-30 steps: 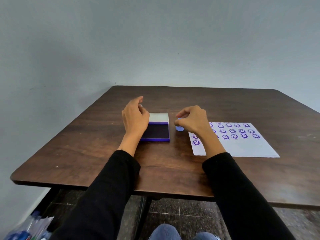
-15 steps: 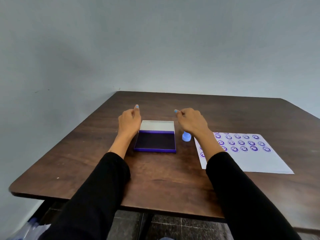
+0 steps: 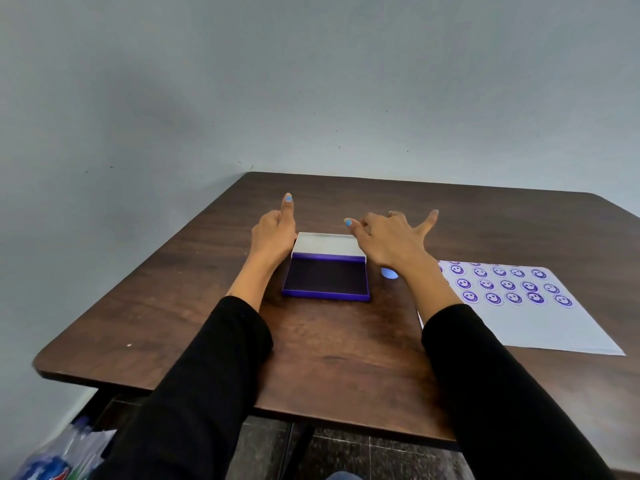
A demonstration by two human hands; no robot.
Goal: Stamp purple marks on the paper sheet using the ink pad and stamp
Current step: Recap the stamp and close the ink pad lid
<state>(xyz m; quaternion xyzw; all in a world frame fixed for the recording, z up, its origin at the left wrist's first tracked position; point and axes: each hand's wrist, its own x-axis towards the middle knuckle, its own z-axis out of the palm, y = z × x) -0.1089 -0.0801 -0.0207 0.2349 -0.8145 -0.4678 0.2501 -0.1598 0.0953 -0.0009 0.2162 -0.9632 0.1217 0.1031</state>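
Observation:
An open purple ink pad (image 3: pixel 327 278) lies on the brown table (image 3: pixel 332 344), its white lid (image 3: pixel 325 243) folded back behind it. My left hand (image 3: pixel 273 230) rests against the lid's left end, thumb pointing up, nothing held. My right hand (image 3: pixel 391 240) hovers at the lid's right end with fingers spread and empty. A small light-blue stamp (image 3: pixel 388 273) stands on the table just right of the pad, partly hidden by my right wrist. The white paper sheet (image 3: pixel 540 327) lies to the right, with several purple smiley marks in rows.
A grey wall stands behind the table's far edge. Plastic bottles and bags (image 3: pixel 62 455) sit on the floor at the lower left, below the table's near corner. A table leg (image 3: pixel 294 452) shows under the front edge.
My right hand let go of the stamp, which now stands beside the pad, and moved up to the lid with fingers spread. My left hand shifted to the lid's left end.

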